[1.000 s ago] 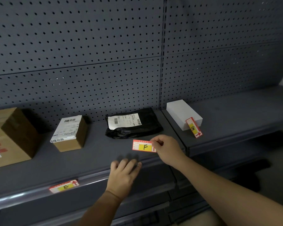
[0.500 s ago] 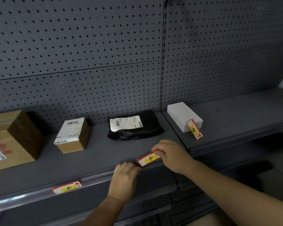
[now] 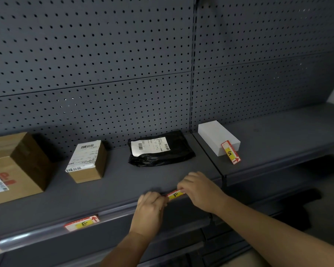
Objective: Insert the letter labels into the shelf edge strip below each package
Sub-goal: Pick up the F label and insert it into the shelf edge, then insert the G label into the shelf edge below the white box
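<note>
Both hands are working at the front lip of the dark grey metal shelf [image 3: 108,191], directly below the black plastic mailer bag with a white address sticker [image 3: 160,149]. The right hand [image 3: 201,189] pinches one end of the red-and-yellow paper label marked F [image 3: 175,194], and the left hand [image 3: 150,207] is curled closed on the other end, pressing it into the clear plastic edge strip [image 3: 46,233]. To my eye it is seating but not fully in. The matching label marked E [image 3: 82,223] already sits in the strip below the small brown cardboard box [image 3: 89,160]. The label marked G [image 3: 230,152] leans loose against the white rectangular box [image 3: 216,137], so that one remains.
</note>
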{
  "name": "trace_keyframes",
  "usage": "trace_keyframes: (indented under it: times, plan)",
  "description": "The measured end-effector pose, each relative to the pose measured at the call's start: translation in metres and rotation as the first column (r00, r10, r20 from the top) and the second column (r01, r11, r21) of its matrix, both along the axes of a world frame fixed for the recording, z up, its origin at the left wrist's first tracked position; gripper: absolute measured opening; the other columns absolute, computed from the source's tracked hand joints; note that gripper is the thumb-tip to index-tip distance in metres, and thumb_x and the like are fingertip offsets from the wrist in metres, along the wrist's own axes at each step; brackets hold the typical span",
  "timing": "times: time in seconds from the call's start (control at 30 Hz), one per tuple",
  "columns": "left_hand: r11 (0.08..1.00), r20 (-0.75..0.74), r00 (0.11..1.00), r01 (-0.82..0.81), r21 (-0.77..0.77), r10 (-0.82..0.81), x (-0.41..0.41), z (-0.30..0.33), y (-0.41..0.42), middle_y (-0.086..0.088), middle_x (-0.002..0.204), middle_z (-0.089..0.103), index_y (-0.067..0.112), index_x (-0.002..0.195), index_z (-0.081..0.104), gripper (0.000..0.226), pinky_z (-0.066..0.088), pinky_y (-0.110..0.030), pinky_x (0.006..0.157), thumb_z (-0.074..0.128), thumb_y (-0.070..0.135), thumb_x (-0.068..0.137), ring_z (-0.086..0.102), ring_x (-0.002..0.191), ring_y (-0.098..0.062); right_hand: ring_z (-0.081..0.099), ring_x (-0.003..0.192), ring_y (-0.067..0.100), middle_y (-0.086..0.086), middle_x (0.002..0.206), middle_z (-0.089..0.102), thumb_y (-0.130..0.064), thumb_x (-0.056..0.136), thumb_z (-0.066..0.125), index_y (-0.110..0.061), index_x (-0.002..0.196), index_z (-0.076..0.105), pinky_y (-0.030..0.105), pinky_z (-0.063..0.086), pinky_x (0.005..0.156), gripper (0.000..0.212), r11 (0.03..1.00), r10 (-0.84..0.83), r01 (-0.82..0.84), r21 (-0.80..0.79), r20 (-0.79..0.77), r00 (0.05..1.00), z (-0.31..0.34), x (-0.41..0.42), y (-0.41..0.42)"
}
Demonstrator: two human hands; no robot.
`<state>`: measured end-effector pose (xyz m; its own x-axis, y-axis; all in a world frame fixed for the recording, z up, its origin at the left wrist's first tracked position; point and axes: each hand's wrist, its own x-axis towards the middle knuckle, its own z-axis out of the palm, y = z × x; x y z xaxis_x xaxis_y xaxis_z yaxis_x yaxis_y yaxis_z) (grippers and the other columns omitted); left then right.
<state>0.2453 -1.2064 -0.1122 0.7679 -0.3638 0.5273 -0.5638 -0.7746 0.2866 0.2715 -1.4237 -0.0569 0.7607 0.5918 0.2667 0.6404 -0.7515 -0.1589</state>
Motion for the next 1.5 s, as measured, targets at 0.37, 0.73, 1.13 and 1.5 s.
trace_keyframes:
  times: [0.37, 0.73, 1.13, 1.5]
  plan:
    - [1.0, -0.008, 1.0, 0.011, 0.008, -0.011, 0.001, -0.001, 0.003, 0.004, 0.081, 0.055, 0.02, 0.089, 0.07, 0.015, 0.035, -0.031, 0.068, 0.056, 0.017, 0.085, 0.05, 0.076, -0.02, 0.046, 0.093, 0.014, -0.005, 0.095, 0.061, -0.017, 0.092, 0.057, -0.022, 0.096, 0.067, 0.034, 0.036, 0.084, 0.013, 0.989, -0.126, 0.125, 0.08, 0.003, 0.992, -0.008, -0.013, -0.005]
    - [0.998, 0.081, 0.995, 0.055, -0.007, -0.054, 0.019, 0.033, -0.058, 0.006, 0.083, 0.055, 0.021, 0.086, 0.068, 0.006, 0.03, -0.028, 0.07, 0.064, 0.018, 0.082, 0.048, 0.078, -0.019, 0.048, 0.09, 0.007, -0.013, 0.092, 0.057, -0.031, 0.09, 0.061, -0.029, 0.095, 0.064, 0.033, 0.04, 0.09, 0.006, 0.823, -0.453, 0.455, 0.339, -0.089, 0.887, -0.002, -0.002, -0.075]
    - [0.949, -0.029, 0.972, 0.236, 0.209, -0.235, 0.071, 0.048, -0.21, 0.006, 0.091, 0.053, 0.025, 0.095, 0.062, 0.019, 0.033, -0.028, 0.075, 0.06, 0.039, 0.083, 0.049, 0.088, -0.017, 0.056, 0.092, 0.011, -0.013, 0.094, 0.061, -0.05, 0.084, 0.063, -0.033, 0.094, 0.057, 0.039, 0.036, 0.085, 0.021, 0.639, -0.645, 0.704, 0.31, -0.282, 0.71, 0.003, 0.058, -0.185]
    - [0.857, 0.201, 0.929, 0.183, 0.482, -0.312, 0.072, 0.024, -0.235, 0.002, 0.099, 0.053, 0.022, 0.114, 0.063, 0.033, 0.032, -0.036, 0.075, 0.064, 0.033, 0.083, 0.047, 0.086, -0.021, 0.058, 0.085, 0.007, -0.016, 0.086, 0.064, -0.052, 0.083, 0.061, -0.033, 0.091, 0.059, 0.037, 0.03, 0.08, 0.02, 0.715, -0.563, 0.647, 0.264, -0.332, 0.757, 0.0, 0.082, -0.192]
